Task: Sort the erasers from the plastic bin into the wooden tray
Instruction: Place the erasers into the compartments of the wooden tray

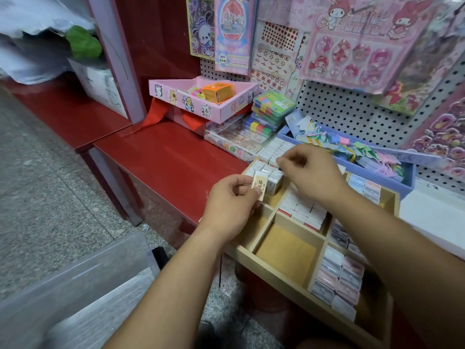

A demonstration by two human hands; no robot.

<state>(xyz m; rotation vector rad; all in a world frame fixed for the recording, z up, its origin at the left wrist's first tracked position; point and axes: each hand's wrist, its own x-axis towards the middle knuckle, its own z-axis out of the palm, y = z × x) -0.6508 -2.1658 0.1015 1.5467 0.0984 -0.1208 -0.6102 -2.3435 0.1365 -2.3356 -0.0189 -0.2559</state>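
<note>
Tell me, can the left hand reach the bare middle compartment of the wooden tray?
Probably yes. The left hand, holding an eraser, hovers right beside the bare compartment of the wooden tray; nothing lies between them, and the right hand works farther back.

The wooden tray (284,260) is pale tan, its bare compartment floor a deeper honey yellow. Its far-left compartment shows white erasers (268,171), and just above them a cream eraser (259,188) carries dark lettering. The tray's middle compartment holds white blocks (303,212) edged in red, and its right column holds pastel cases (339,278) in pink, lilac and white. Under the tray the bench (166,157) is glossy red. Behind the tray are a periwinkle-blue box (392,183) and a white pegboard (347,109) dotted with black holes. Left of the tray the floor (50,197) is speckled grey, and the plastic bin (83,280) is clear and colourless.
</note>
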